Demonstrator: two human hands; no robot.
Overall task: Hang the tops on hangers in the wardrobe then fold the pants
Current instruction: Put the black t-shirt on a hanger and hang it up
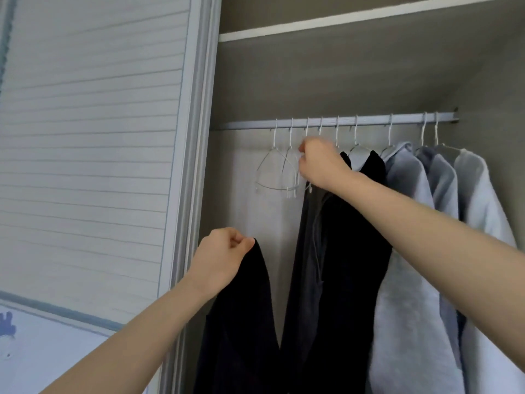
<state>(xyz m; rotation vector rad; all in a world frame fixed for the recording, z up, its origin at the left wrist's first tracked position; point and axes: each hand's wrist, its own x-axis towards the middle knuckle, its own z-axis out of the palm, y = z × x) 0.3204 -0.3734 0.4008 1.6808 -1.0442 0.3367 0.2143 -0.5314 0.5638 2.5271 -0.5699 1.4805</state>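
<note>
Nearest me, the left hand [224, 253] pinches the top edge of a soft black fabric top [241, 322], which hangs limp straight below that grip; it looks light and floppy, best held at the shoulder seam. Further in, the right hand [319, 163] closes its grip on a thin white wire hanger [277, 172] beside the hung dark tops [341, 251]. Above that grip runs the grey metal wardrobe rail [341, 120]; beyond hang pale grey hoodies [412, 251].
</note>
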